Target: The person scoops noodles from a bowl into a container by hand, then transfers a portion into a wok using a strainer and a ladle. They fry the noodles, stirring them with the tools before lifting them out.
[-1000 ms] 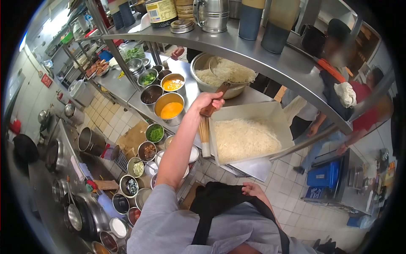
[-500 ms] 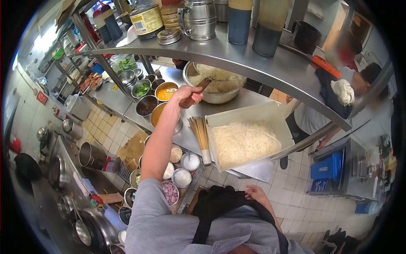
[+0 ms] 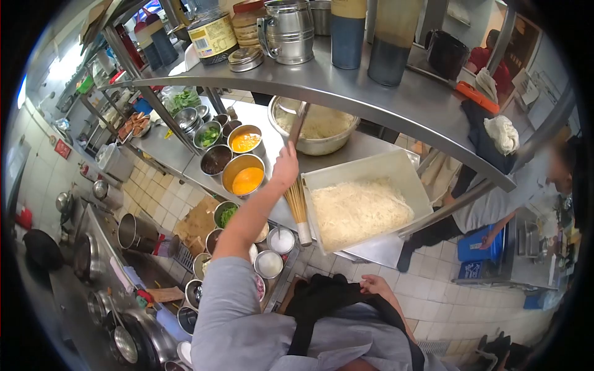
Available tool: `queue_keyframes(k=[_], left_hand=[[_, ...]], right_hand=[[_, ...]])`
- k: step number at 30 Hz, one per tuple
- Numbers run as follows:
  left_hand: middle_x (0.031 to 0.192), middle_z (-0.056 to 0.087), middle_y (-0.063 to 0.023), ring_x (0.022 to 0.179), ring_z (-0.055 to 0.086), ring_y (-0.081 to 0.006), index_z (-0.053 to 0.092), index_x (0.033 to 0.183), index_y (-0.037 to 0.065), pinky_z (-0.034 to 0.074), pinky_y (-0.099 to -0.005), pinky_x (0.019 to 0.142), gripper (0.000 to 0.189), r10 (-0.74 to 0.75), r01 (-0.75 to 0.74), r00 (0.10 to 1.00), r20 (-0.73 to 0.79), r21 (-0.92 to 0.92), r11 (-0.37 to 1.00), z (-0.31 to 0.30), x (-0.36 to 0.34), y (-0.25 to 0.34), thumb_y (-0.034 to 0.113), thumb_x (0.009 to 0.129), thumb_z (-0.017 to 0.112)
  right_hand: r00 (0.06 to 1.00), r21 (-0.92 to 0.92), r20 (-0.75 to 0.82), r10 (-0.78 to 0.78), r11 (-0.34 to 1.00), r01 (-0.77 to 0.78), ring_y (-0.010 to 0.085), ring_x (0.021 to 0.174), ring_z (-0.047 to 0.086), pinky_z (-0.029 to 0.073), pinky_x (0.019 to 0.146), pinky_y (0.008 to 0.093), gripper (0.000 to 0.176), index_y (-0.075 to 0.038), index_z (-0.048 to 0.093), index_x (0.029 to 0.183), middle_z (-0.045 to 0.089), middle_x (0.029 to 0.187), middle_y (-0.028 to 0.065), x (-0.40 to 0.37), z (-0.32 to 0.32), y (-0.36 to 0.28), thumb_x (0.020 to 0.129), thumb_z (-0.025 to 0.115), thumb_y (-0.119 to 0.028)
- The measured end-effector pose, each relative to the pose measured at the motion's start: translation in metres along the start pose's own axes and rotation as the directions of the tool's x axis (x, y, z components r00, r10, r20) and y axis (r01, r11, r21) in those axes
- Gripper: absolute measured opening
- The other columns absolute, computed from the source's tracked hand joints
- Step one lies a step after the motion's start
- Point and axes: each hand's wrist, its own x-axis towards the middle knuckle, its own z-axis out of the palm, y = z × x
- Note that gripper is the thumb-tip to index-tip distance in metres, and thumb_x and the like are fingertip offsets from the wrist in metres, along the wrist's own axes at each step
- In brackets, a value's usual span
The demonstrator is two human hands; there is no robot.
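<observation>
My left hand point(image 3: 286, 167) is stretched out over the steel counter point(image 3: 365, 145). Its fingertips meet the lower end of a long wooden handle point(image 3: 298, 123) that leans in a large metal bowl point(image 3: 322, 143) of pale noodles. I cannot see whether the fingers grip the handle. A bamboo brush point(image 3: 298, 204) lies just below the hand. Beside the brush is a white tub point(image 3: 371, 168) full of shredded white noodles. My right hand point(image 3: 372, 285) stays at my waist, fingers curled on the black apron point(image 3: 322, 297).
Metal bowls of orange sauce point(image 3: 246, 179), dark sauce point(image 3: 216, 159) and greens point(image 3: 208, 133) line the counter on the left. A steel shelf point(image 3: 383, 93) with tins and jugs hangs overhead. Small seasoning pots point(image 3: 270, 263) and woks point(image 3: 127, 337) stand lower left. A person point(image 3: 495, 204) stands beyond the counter on the right.
My left hand has slid down the wooden handle to its lower end, and the handle now leans steeply in the noodle bowl. The people behind the counter have shifted. My right hand has stayed put.
</observation>
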Motion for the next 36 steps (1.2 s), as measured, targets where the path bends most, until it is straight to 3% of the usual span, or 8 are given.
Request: queue_keyframes(k=[10, 16, 18, 20, 22, 26, 29, 36], left_hand=[[0.123, 0.053, -0.0301, 0.104, 0.068, -0.0433, 0.030, 0.155, -0.013, 0.064, -0.0465, 0.079, 0.070, -0.003, -0.002, 0.993, -0.122, -0.037, 0.999, -0.052, 0.000, 0.009, -0.002, 0.092, 0.059], [0.124, 0.055, -0.0365, 0.101, 0.067, -0.0487, 0.039, 0.146, -0.015, 0.061, -0.0473, 0.088, 0.065, -0.133, 0.089, 0.983, -0.127, -0.304, 0.948, -0.134, -0.005, 0.044, 0.001, 0.087, 0.063], [0.113, 0.060, -0.0390, 0.090, 0.067, -0.0526, 0.040, 0.143, -0.016, 0.060, -0.0462, 0.084, 0.063, -0.060, -0.083, 0.952, -0.299, -0.442, 0.893, -0.102, 0.019, 0.036, 0.002, 0.087, 0.062], [0.095, 0.063, -0.0309, 0.075, 0.068, -0.0411, 0.042, 0.139, -0.018, 0.059, -0.0428, 0.071, 0.055, -0.207, 0.155, 0.978, 0.038, -0.798, 0.583, -0.103, 0.029, 0.039, 0.000, 0.090, 0.059], [0.090, 0.059, -0.0203, 0.074, 0.061, -0.0261, 0.048, 0.123, -0.014, 0.053, -0.0343, 0.064, 0.033, -0.295, 0.206, 0.935, 0.196, -0.979, 0.001, -0.146, 0.001, 0.071, -0.005, 0.092, 0.055], [0.087, 0.055, -0.0122, 0.067, 0.050, -0.0131, 0.049, 0.114, -0.009, 0.046, -0.0248, 0.057, 0.017, -0.172, 0.023, 0.956, 0.236, -0.647, -0.762, -0.145, -0.059, 0.090, -0.007, 0.097, 0.051], [0.092, 0.057, -0.0101, 0.068, 0.050, -0.0092, 0.048, 0.129, -0.012, 0.044, -0.0216, 0.055, 0.032, -0.033, 0.005, 0.995, 0.095, -0.378, -0.926, -0.119, -0.135, 0.092, -0.001, 0.100, 0.054], [0.112, 0.057, -0.0101, 0.067, 0.044, -0.0035, 0.035, 0.154, -0.002, 0.039, -0.0157, 0.048, 0.059, -0.349, -0.214, 0.918, 0.188, -0.507, -0.835, -0.140, -0.411, 0.171, 0.003, 0.101, 0.060]], right_hand=[[0.985, -0.121, 0.111, -0.129, 0.982, 0.142, 0.0166, 0.084, 0.073, 0.058, 0.077, 0.0278, 0.053, 0.010, 0.058, 0.142, 0.075, 0.101, 0.0128, 0.022, -0.023, 0.034, 0.101, 0.074, -0.020], [0.966, -0.209, 0.215, -0.146, 0.959, 0.191, 0.0162, 0.085, 0.074, 0.058, 0.078, 0.0289, 0.054, 0.011, 0.059, 0.141, 0.075, 0.103, 0.0139, 0.045, -0.035, 0.019, 0.100, 0.075, -0.021], [0.956, -0.269, 0.266, -0.127, 0.942, 0.200, 0.0167, 0.086, 0.074, 0.058, 0.078, 0.0286, 0.054, 0.010, 0.059, 0.140, 0.075, 0.104, 0.0146, 0.052, -0.037, 0.007, 0.100, 0.076, -0.022], [0.932, -0.353, 0.341, -0.126, 0.901, 0.251, 0.0174, 0.088, 0.073, 0.057, 0.079, 0.0293, 0.055, 0.009, 0.059, 0.141, 0.075, 0.105, 0.0148, 0.058, -0.039, -0.007, 0.100, 0.076, -0.023], [0.906, -0.417, 0.409, -0.112, 0.860, 0.295, 0.0179, 0.090, 0.073, 0.057, 0.081, 0.0301, 0.055, 0.008, 0.060, 0.142, 0.076, 0.107, 0.0150, 0.055, -0.037, -0.032, 0.100, 0.076, -0.025], [0.817, -0.502, 0.574, -0.056, 0.764, 0.405, 0.0174, 0.092, 0.071, 0.055, 0.085, 0.0313, 0.056, 0.003, 0.061, 0.143, 0.076, 0.105, 0.0136, 0.052, -0.036, -0.062, 0.100, 0.076, -0.029], [0.687, -0.494, 0.727, 0.002, 0.696, 0.521, 0.0177, 0.089, 0.071, 0.055, 0.083, 0.0322, 0.054, 0.003, 0.061, 0.143, 0.076, 0.096, 0.0098, 0.061, -0.029, -0.056, 0.099, 0.075, -0.027], [0.300, -0.478, 0.871, 0.389, 0.534, 0.697, 0.0185, 0.083, 0.069, 0.056, 0.079, 0.0341, 0.052, 0.001, 0.063, 0.141, 0.075, 0.098, 0.0089, 0.078, 0.032, -0.031, 0.098, 0.074, -0.027]])
